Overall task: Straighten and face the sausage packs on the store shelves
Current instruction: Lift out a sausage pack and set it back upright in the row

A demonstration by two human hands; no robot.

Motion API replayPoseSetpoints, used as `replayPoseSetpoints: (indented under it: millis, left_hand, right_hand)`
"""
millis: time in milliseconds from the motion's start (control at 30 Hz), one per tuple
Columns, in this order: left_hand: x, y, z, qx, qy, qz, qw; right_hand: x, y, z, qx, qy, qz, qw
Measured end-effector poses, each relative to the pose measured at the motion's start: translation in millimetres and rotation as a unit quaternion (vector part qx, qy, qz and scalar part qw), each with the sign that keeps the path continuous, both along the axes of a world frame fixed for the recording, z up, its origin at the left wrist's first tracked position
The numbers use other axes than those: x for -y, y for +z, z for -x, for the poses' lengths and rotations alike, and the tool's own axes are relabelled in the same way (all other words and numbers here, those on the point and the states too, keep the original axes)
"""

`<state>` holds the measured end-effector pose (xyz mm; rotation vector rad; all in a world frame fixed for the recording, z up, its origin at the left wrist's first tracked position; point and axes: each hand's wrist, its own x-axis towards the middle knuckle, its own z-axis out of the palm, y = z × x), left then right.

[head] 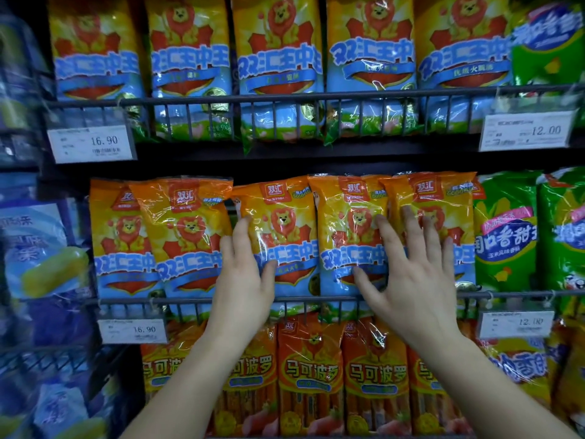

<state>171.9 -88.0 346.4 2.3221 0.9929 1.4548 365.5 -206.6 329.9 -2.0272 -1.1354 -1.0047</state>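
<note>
Several orange-and-blue lion sausage packs stand in a row on the middle shelf behind a wire rail (190, 301). My left hand (245, 277) lies on the left edge of the centre pack (285, 217), fingers straight, thumb on its front. My right hand (411, 274) presses flat with spread fingers across the fourth pack (351, 217) and the fifth pack (443, 198). The second pack from the left (186, 229) leans to the right over its neighbour (117, 236).
The top shelf holds the same lion packs (278, 58) behind a rail. Orange sausage packs (310, 375) fill the shelf below. Green corn sausage packs (506, 236) stand to the right, blue packs (38, 248) to the left. Price tags (133, 330) hang on the rails.
</note>
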Motion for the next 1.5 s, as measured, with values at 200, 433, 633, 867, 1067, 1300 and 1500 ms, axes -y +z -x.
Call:
replayPoseSetpoints:
  millis: [200, 433, 633, 867, 1067, 1300, 1500]
  left_hand:
    - [-5.4, 6.0, 5.9, 0.060, -0.074, 0.014, 0.995]
    - [-15.3, 16.9, 11.8, 0.051, -0.109, 0.018, 0.993]
    - [-22.8, 17.9, 18.3, 0.023, -0.144, 0.045, 0.988]
    - [-12.5, 11.8, 14.2, -0.007, -0.118, 0.022, 0.993]
    - [-2.8, 13.6, 6.1, 0.009, -0.080, 0.037, 0.996]
    - [6.1, 14.7, -6.6, 0.054, -0.052, 0.067, 0.995]
    - [3.6, 6.8, -10.3, 0.050, 0.004, 0.031, 0.998]
  right_hand:
    - [-5.4, 1.6, 17.7, 0.096, 0.104, -0.033, 0.989]
    - [-21.5, 3.3, 27.8, 0.077, 0.114, 0.075, 0.988]
    - [-24.0, 7.7, 32.2, 0.046, 0.069, 0.060, 0.995]
    - [-26.5, 6.4, 32.6, 0.048, 0.056, 0.059, 0.996]
    - [-28.2, 13.5, 21.8, 0.054, 0.080, 0.101, 0.990]
    - [-27.7, 21.6, 15.2, 0.052, 0.118, 0.131, 0.983]
    - [-25.9, 20.3, 18.1, 0.069, 0.103, 0.128, 0.984]
